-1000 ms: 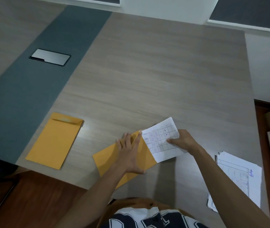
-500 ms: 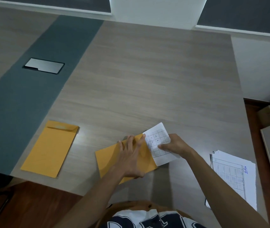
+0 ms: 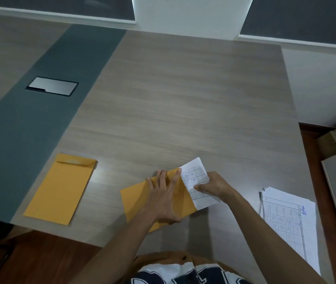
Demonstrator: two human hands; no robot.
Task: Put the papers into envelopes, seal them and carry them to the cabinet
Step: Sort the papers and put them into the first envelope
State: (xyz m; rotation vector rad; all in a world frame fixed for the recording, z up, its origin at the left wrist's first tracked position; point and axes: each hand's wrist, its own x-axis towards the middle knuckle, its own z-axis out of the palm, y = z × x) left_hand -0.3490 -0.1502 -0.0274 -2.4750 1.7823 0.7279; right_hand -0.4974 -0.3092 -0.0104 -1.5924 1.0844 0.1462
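Sliding a folded, printed paper into the mouth of a tan envelope at the near edge of the surface; roughly half the sheet shows outside the opening. Left hand lies flat on the envelope with fingers spread and straight, pinning it down; its grip is relaxed, pressing, not curled. Right hand has its grip closed on the paper, thumb on top, fingers underneath and hidden. Judged handling: paper is light, thin, floppy, likely to buckle or catch at the envelope lip if pushed from far back, so best held close to the mouth and fed in short strokes. Envelope is light and slick on the laminate, needs the flat hand to stay put; its near corner overhangs the surface edge, so little support there. To the right, near the edge, a stack of printed sheets waits, well apart from the hands. To the left, a second envelope lies flat, flap end away. Farther out, wide open room on the surface; a metal cover plate sits in the grey strip, far left.
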